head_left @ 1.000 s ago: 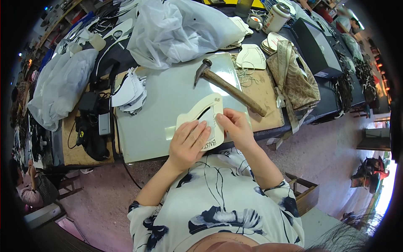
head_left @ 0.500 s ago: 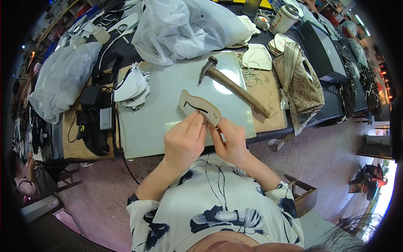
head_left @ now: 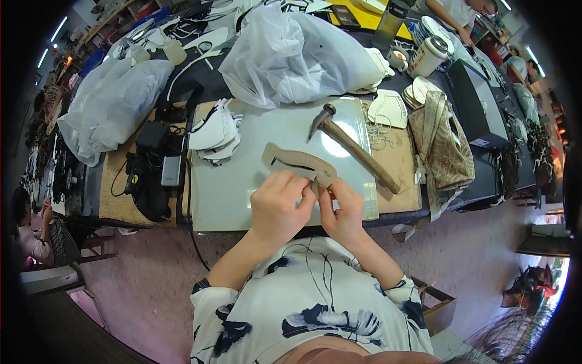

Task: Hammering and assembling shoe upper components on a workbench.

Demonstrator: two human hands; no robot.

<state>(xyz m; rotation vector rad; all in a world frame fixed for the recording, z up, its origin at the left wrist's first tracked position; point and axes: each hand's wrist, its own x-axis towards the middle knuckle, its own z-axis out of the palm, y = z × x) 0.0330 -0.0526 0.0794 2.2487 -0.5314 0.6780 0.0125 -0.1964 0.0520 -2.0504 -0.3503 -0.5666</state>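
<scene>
Between both hands, over the near part of a pale work board (head_left: 224, 209), I hold a beige shoe-upper piece (head_left: 294, 159) with a curved outline and a long dark slot. My left hand (head_left: 280, 203) grips its lower edge with bent fingers. At its right end, my right hand (head_left: 344, 209) pinches the corner between thumb and fingers. The fingertips of both hands almost meet, and what lies right between them is too small to make out. A hammer (head_left: 357, 148) with a wooden handle lies beyond, to the right. Stacked white cut pieces (head_left: 216, 133) sit to the left.
A large translucent plastic bag (head_left: 297, 57) bulges behind the board. Right of it are a can (head_left: 428, 57), a cup (head_left: 398, 59), a patterned bag (head_left: 445, 142) and a dark box (head_left: 476, 103). At left lie a small grey device (head_left: 171, 171), cables and another plastic bag (head_left: 115, 103).
The view has shifted, so the table sits lower and further right. The beige piece stays in both hands and is now tilted flatter, with the fingers slightly regrouped at its edge.
</scene>
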